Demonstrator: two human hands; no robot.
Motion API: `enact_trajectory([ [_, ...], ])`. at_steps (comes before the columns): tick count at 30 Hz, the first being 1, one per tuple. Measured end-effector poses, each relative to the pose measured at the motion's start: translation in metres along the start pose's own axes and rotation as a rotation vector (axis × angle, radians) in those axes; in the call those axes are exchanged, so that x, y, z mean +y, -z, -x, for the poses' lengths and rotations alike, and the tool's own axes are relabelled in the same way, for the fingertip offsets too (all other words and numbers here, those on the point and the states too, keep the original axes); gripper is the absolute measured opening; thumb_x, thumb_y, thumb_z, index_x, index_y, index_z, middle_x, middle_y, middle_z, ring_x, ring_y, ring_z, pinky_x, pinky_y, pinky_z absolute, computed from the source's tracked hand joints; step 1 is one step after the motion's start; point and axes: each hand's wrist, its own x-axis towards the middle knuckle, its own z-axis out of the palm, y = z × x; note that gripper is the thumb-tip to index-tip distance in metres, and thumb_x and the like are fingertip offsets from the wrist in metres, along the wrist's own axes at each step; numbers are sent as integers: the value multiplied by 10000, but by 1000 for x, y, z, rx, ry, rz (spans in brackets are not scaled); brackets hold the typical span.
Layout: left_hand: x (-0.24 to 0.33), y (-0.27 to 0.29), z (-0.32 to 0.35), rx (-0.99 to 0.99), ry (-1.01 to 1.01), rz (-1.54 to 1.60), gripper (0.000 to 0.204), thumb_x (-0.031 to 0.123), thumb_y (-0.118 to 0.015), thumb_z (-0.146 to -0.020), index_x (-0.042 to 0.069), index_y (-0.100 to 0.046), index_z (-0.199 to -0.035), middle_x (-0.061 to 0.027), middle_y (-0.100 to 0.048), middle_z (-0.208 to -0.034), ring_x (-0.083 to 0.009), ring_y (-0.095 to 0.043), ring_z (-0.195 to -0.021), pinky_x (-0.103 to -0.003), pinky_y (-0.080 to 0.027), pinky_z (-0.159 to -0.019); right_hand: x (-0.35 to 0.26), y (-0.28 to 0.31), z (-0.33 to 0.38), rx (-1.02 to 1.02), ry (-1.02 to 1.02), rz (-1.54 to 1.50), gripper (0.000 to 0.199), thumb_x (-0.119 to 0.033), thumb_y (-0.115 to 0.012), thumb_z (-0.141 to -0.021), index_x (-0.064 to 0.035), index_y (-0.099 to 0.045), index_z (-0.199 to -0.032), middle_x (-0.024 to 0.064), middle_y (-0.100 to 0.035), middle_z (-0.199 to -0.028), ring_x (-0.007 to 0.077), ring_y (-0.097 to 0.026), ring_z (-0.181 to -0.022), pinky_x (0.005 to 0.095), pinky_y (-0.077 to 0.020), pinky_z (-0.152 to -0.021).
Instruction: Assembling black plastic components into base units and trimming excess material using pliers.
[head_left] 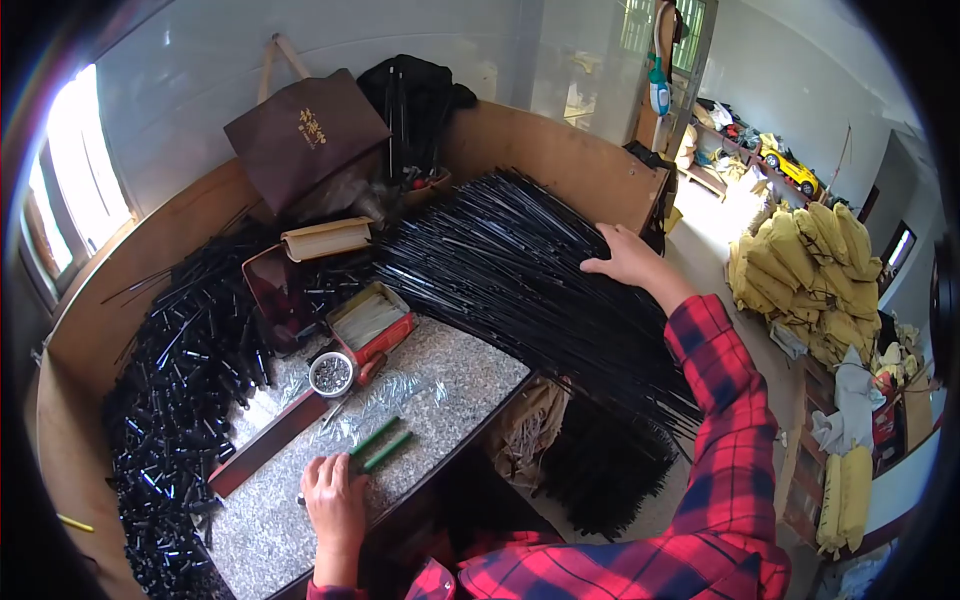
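So from where I'm standing, the right hand (632, 260) is loose, thumb spread off the fingers, right over the big heap of black rods (490, 260) beside the speckled tabletop (455, 375). Left hand (335, 497) is curled on that top by two green sticks (388, 452); can't tell if it's gripping anything.

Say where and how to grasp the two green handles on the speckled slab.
The green handles are probably best taken mid-length, across both, from the right: they lie slim and roughly parallel, slightly apart, while the left hand crowds their near ends.
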Motion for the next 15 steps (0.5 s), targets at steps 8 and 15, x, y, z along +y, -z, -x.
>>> enact_trajectory([
  [8, 0, -2, 9, 108, 69, -101, 413, 78, -692, -726, 28, -574, -1118, -133, -614, -1115, -353, -478, -1151, -455, -373, -984, 7, -2, 4, -164, -67, 118, 609, -353, -774, -715, 56, -584, -1125, 230, -636, -1031, 354, -610, -982, 385, -481, -870],
  [15, 45, 1, 91, -376, -52, 755, 266, 144, -679, -810, -1, -642, -1030, -151, -649, -1012, -294, -629, -924, -351, -500, -793, 10, -10, -6, -98, -215, -82, 423, -244, -774, -709, 54, -650, -983, 211, -660, -827, 270, -663, -794, 363, -509, -731],
])
